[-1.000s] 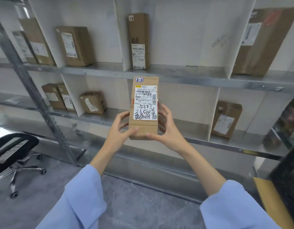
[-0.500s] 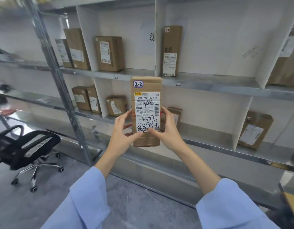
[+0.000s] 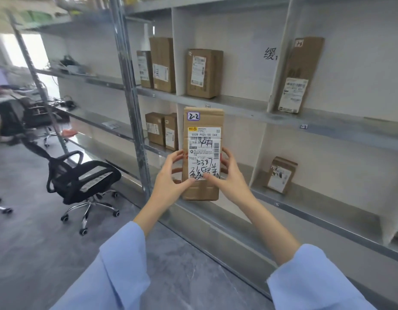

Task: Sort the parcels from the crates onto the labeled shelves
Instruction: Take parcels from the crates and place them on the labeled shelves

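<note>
Head camera looks at big grey metal shelves [image 3: 327, 121] with white walls between the spaces. A grey floor [image 3: 37, 253] lies below. A black chair [image 3: 81, 175] on wheels stands on it, left of the shelves. Two light blue sleeves [image 3: 117, 271] reach in from the bottom.

On the upper shelf stand two boxes [image 3: 162, 63] side by side. One box [image 3: 203, 73] is just right of a white wall, and a tall box [image 3: 299, 74] is farther right. On the shelf below, two small boxes [image 3: 162, 130] touch each other. Another small box [image 3: 281, 174] sits well off to the right.

A tall brown parcel [image 3: 200, 191] is up in the air in front of the shelves. It stands straight, with its front to the camera, and it is not on any shelf. The left hand [image 3: 169, 180] holds its left side and the right hand [image 3: 231, 177] holds its right side. The fingers [image 3: 177, 156] of both hands curl round the edges, clamped on the parcel. Both thumbs press on the front.

A white label [image 3: 204, 148] with black handwriting covers the middle of the parcel. A small sticker [image 3: 193, 116] at its top says "2-2". A tiny tag [image 3: 303, 126] sits on the upper shelf's edge, to the right.
</note>
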{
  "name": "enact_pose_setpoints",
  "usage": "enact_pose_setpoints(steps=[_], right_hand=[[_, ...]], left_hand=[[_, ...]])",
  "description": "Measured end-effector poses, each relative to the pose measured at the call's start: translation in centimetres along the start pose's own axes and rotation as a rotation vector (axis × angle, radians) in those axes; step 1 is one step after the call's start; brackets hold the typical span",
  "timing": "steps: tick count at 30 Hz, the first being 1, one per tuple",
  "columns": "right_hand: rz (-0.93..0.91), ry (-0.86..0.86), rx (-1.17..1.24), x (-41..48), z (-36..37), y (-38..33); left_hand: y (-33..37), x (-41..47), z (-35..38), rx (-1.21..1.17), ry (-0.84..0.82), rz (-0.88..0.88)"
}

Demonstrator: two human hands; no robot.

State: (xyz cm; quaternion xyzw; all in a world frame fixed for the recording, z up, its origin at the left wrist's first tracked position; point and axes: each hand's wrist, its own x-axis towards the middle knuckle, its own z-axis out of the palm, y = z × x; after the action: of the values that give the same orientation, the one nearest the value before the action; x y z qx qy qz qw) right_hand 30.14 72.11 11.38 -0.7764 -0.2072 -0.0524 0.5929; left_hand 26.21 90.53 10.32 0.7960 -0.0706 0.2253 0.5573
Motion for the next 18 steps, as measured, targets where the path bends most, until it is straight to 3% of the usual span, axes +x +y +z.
enact_pose_setpoints(steps=[10,18], right_hand=[[0.043,0.032,0.0,8.9,6.8,6.5],[0.123,0.089,0.064,18.5,8.0,14.6]], left_hand=[[-8.0,6.0,-2.2,0.082,0.044,-0.052],[-16.3,16.4,0.1,0.148,-0.079,-0.123]])
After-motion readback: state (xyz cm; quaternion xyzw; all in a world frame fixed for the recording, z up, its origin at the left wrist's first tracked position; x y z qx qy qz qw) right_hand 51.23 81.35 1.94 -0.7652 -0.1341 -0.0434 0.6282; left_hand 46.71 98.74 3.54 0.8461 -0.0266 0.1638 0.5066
